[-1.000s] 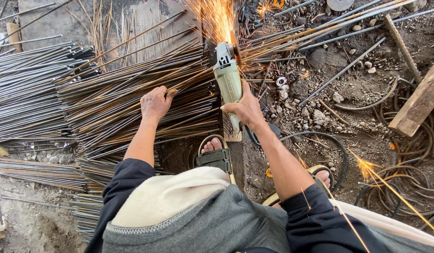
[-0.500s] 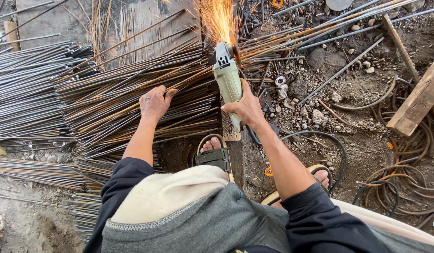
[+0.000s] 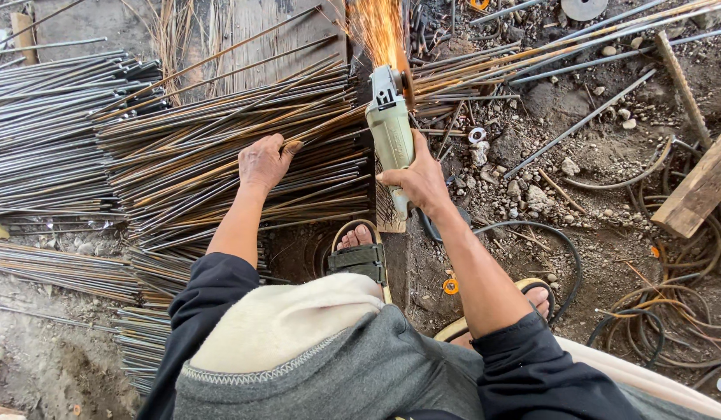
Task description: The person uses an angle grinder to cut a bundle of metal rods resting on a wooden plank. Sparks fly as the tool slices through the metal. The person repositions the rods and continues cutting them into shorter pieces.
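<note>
At far left lies a stack of grey steel rods on the dirt ground, with a fanned bundle of rusty rods beside it. The left hand is closed on one rusty rod near its end, apparently pinning it against the bundle so it cannot jump. Just to the right, the right hand is wrapped around the body of a pale green angle grinder, its disc at the rods, where sparks fly upward. A sandalled foot braces below. Loose bars, stones and a wooden plank lie at right.
</note>
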